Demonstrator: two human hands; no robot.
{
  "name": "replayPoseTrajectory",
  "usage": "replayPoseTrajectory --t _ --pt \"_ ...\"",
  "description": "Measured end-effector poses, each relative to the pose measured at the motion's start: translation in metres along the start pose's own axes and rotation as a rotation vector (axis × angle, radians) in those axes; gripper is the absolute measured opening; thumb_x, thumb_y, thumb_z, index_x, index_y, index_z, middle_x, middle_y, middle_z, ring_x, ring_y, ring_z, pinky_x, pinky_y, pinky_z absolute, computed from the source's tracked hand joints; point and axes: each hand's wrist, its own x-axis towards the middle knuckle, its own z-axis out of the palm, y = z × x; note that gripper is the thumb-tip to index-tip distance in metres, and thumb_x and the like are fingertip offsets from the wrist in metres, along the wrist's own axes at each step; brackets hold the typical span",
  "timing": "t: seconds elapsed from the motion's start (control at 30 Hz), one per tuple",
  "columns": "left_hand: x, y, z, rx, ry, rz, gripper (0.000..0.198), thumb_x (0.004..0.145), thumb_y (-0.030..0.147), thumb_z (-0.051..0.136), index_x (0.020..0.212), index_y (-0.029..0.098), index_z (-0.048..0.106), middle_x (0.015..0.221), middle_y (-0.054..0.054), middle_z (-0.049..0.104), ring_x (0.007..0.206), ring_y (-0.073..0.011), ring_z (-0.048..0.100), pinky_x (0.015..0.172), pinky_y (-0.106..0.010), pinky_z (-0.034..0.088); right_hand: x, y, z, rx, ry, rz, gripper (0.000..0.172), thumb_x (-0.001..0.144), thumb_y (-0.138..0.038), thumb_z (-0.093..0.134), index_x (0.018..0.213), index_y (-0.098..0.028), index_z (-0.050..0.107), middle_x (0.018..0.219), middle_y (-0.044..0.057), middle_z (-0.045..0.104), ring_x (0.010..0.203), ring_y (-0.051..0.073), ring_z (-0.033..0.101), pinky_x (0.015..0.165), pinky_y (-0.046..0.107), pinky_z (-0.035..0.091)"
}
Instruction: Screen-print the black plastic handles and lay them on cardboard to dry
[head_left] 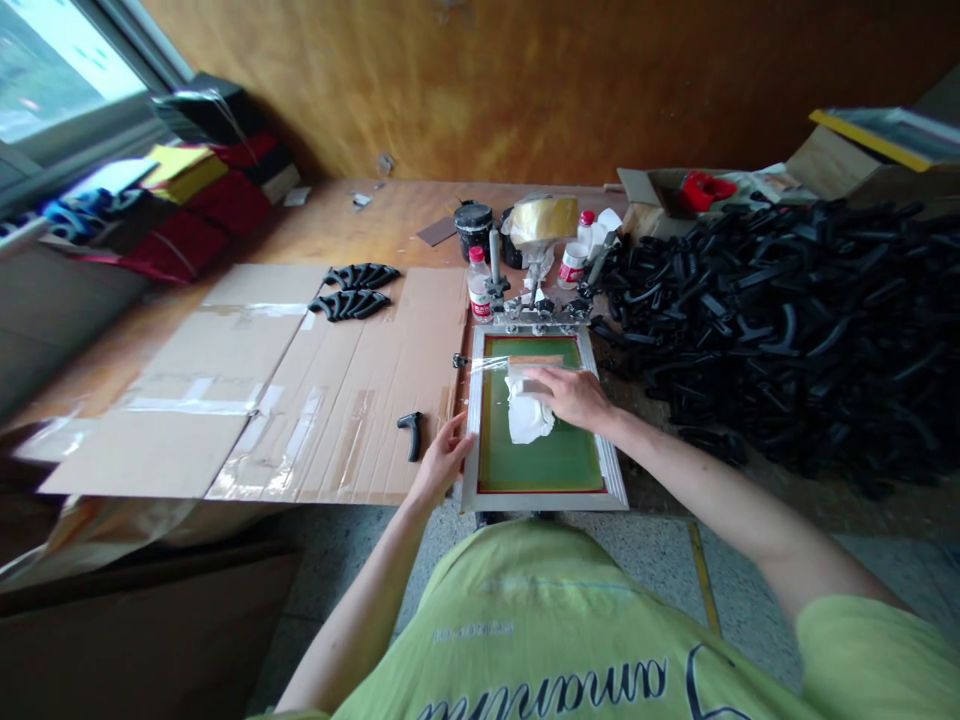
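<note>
A screen printing frame (pixel 613 478) with silver edges and green mesh lies flat in front of me. My right hand (pixel 576 398) presses a crumpled white cloth or paper wipe (pixel 529 418) onto the upper part of the mesh. At the left edge of the frame is my left hand (pixel 444 455), its thumb against the rim and its fingers partly hidden. Just left of that hand, a single black curved handle (pixel 412 432) lies on cardboard. The frame's far end meets a metal clamp (pixel 536 318).
Flattened cardboard (pixel 300 400) covers the table to the left, with two rows of black handles (pixel 352 304) on it. A large heap of black handles (pixel 780 320) is at right. Behind the clamp stand a red-capped bottle (pixel 478 285), a black tub (pixel 473 230) and a tape roll (pixel 544 218).
</note>
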Motion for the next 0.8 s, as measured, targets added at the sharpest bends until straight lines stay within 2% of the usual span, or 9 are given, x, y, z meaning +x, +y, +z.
replayPoseTrajectory --t 0.13,0.27,0.37,0.47,0.53,0.6,0.67,0.73,0.8 --pt "-0.011 0.032 -0.011 -0.048 -0.072 0.043 0.080 0.078 0.059 0.069 0.144 0.019 0.048 0.064 0.003 0.058 0.049 -0.0096 0.049 0.045 -0.020 0.038 0.032 0.026 -0.037 0.040 0.156 0.149 0.068 0.086 -0.031 0.069 0.148 -0.032 0.042 0.117 0.004 0.069 0.094 0.022 0.066 0.085 0.035 0.052" --pt "-0.021 0.087 -0.009 -0.179 -0.016 0.170 0.056 0.085 0.066 0.055 0.110 0.018 0.070 0.072 -0.002 0.064 0.059 -0.0123 0.057 0.050 -0.022 0.045 0.014 0.081 -0.056 0.192 0.420 0.386 0.045 0.096 -0.041 0.051 0.136 -0.021 0.055 0.103 0.007 0.070 0.088 0.021 0.065 0.084 0.035 0.051" --pt "-0.011 0.135 0.000 -0.283 0.049 0.383 0.053 0.088 0.066 0.050 0.107 0.020 0.068 0.092 -0.006 0.070 0.074 -0.0155 0.066 0.058 -0.024 0.051 -0.013 0.099 -0.030 0.258 0.294 0.483 0.038 0.096 -0.046 0.046 0.114 -0.018 0.065 0.093 0.006 0.069 0.084 0.021 0.064 0.079 0.035 0.052" --pt "0.010 0.174 0.007 -0.306 0.053 0.519 0.050 0.091 0.063 0.046 0.105 0.019 0.065 0.095 -0.008 0.071 0.084 -0.0170 0.068 0.060 -0.023 0.053 -0.035 0.076 0.020 0.252 0.075 0.378 0.032 0.086 -0.049 0.064 0.090 -0.018 0.067 0.088 0.005 0.067 0.082 0.019 0.063 0.079 0.032 0.051" --pt "0.019 0.184 0.011 -0.316 0.079 0.547 0.049 0.093 0.062 0.044 0.105 0.019 0.063 0.092 -0.009 0.070 0.084 -0.0167 0.068 0.060 -0.023 0.053 -0.041 0.052 0.046 0.170 -0.021 0.300 0.027 0.084 -0.043 0.069 0.083 -0.017 0.064 0.093 0.007 0.066 0.090 0.020 0.063 0.083 0.031 0.049" --pt "0.018 0.173 0.020 -0.351 0.157 0.547 0.047 0.092 0.061 0.045 0.108 0.020 0.061 0.090 -0.008 0.070 0.080 -0.0156 0.068 0.060 -0.023 0.053 -0.041 0.031 0.057 0.098 -0.100 0.324 0.019 0.089 -0.034 0.065 0.085 -0.016 0.061 0.095 0.010 0.066 0.094 0.021 0.062 0.083 0.030 0.047" --pt "0.005 0.143 0.034 -0.342 0.154 0.428 0.049 0.088 0.064 0.052 0.109 0.020 0.060 0.089 -0.008 0.071 0.077 -0.0167 0.069 0.058 -0.024 0.053 -0.039 0.013 0.058 0.115 -0.140 0.446 0.014 0.095 -0.030 0.056 0.090 -0.017 0.058 0.090 0.009 0.067 0.087 0.020 0.063 0.076 0.028 0.046" --pt "-0.014 0.102 0.054 -0.251 -0.026 0.151 0.056 0.080 0.067 0.062 0.107 0.018 0.062 0.091 -0.011 0.073 0.079 -0.0216 0.070 0.056 -0.027 0.054 -0.039 -0.009 0.054 0.170 -0.103 0.527 0.015 0.099 -0.031 0.049 0.096 -0.018 0.057 0.088 0.008 0.067 0.083 0.020 0.063 0.071 0.028 0.045" --pt "-0.031 0.062 0.073 -0.226 -0.183 -0.110 0.063 0.075 0.070 0.065 0.112 0.019 0.061 0.104 -0.015 0.073 0.091 -0.0278 0.071 0.059 -0.032 0.057 -0.043 -0.034 0.055 0.196 0.000 0.459 0.015 0.099 -0.032 0.049 0.097 -0.018 0.056 0.092 0.009 0.067 0.088 0.021 0.063 0.074 0.029 0.046"
